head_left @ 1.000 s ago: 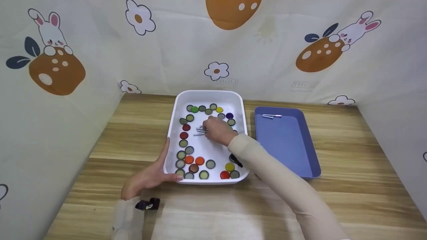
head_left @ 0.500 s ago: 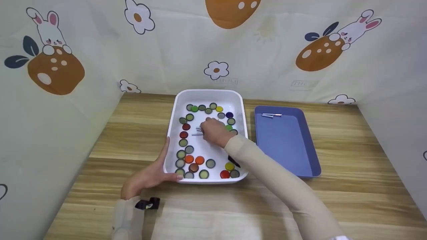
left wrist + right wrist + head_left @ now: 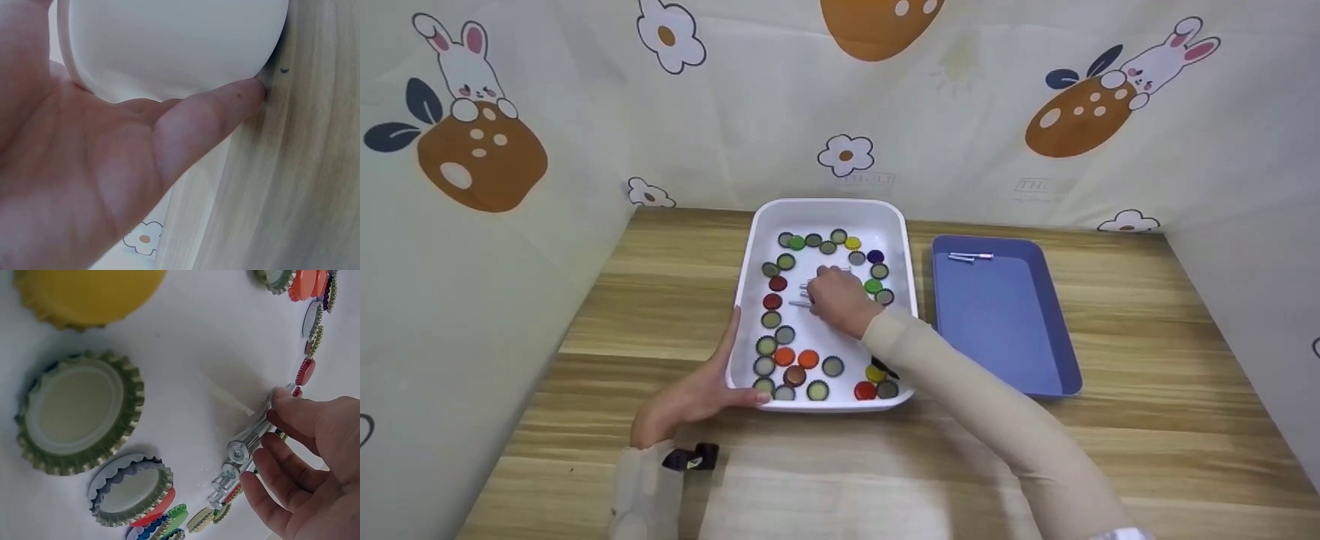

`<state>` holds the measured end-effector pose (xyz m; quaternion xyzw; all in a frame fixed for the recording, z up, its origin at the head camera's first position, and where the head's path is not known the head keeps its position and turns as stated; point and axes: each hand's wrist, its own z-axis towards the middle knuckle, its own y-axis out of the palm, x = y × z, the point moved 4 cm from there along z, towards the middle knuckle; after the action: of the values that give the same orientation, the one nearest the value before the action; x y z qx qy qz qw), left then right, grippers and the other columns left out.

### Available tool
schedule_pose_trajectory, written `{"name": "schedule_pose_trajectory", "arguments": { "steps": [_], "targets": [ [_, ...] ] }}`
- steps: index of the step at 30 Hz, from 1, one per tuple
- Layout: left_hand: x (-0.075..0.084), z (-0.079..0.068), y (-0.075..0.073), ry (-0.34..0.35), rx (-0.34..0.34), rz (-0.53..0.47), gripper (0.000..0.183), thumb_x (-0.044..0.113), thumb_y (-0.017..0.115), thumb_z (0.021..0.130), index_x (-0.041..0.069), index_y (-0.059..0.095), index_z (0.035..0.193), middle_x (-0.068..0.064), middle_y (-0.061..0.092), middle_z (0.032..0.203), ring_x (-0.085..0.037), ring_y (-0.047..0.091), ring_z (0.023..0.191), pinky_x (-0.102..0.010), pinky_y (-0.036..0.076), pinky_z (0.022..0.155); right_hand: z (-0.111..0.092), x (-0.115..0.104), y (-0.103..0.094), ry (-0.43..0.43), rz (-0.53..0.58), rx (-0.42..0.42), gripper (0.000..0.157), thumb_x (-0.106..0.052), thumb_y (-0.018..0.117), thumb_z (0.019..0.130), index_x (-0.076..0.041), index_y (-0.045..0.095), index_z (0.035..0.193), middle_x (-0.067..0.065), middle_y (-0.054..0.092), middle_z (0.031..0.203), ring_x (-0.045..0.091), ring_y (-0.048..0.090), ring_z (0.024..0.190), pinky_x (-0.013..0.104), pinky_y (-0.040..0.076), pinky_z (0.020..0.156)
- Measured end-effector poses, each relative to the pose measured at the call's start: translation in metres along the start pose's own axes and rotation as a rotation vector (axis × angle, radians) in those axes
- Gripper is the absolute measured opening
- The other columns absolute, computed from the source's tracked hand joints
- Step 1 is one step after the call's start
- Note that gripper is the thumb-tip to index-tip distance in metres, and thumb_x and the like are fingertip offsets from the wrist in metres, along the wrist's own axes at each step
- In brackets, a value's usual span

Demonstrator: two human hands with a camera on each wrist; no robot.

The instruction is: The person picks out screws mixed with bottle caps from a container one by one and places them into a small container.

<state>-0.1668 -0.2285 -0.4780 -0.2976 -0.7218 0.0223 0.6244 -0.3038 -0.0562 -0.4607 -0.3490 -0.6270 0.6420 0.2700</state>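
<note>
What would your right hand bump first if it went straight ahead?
The right hand touches silver screws; past those, probably bottle caps ahead in the white tray, though depth is unclear.

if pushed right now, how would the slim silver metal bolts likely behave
The slim silver metal bolts look stiff, being straight rods. Being round-sided, they may roll, though wider heads could make them veer. Shiny surfaces may be slippery.

Shiny metal bolts [image 3: 238,451], ridged metal caps [image 3: 76,410], a glossy white plastic tub [image 3: 831,336], a matt blue plastic tray [image 3: 997,322], wood-grained bench [image 3: 1155,337].
</note>
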Motion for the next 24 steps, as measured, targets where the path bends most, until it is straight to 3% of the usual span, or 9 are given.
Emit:
{"name": "schedule_pose_trajectory", "arguments": {
  "steps": [9,16,24],
  "targets": [
    [-0.0001,0.0004,0.0005,0.005,0.008,0.01,0.131,0.025,0.082,0.083,0.024,-0.027,0.156,-0.02,0.008,0.168,-0.033,0.043,0.137,-0.052,0.007,0.126,-0.0027,-0.0024,-0.0002,-0.048,-0.042,0.042,0.017,-0.01,0.063,0.095,-0.001,0.076,0.1,0.016,0.072,0.1,0.031,0.067,0.093,0.042,0.058,0.085],
    [0.0002,0.0,0.0006,0.021,0.008,0.004,0.131,0.021,0.081,0.083,0.024,-0.027,0.156,-0.022,0.015,0.166,-0.032,0.052,0.129,-0.054,0.011,0.126,-0.0035,-0.0065,-0.001,-0.06,-0.066,0.039,0.019,-0.008,0.061,0.096,0.002,0.074,0.104,0.017,0.073,0.099,0.031,0.069,0.093,0.04,0.058,0.086],
    [0.001,0.0009,0.0003,0.012,0.005,0.001,0.131,0.024,0.082,0.083,0.026,-0.027,0.156,-0.02,0.013,0.167,-0.032,0.05,0.132,-0.054,0.01,0.126,-0.0032,-0.0068,-0.0056,-0.077,-0.024,0.034,0.015,-0.006,0.063,0.093,0.003,0.074,0.098,0.019,0.073,0.096,0.033,0.069,0.09,0.042,0.058,0.084]
  ]
}}
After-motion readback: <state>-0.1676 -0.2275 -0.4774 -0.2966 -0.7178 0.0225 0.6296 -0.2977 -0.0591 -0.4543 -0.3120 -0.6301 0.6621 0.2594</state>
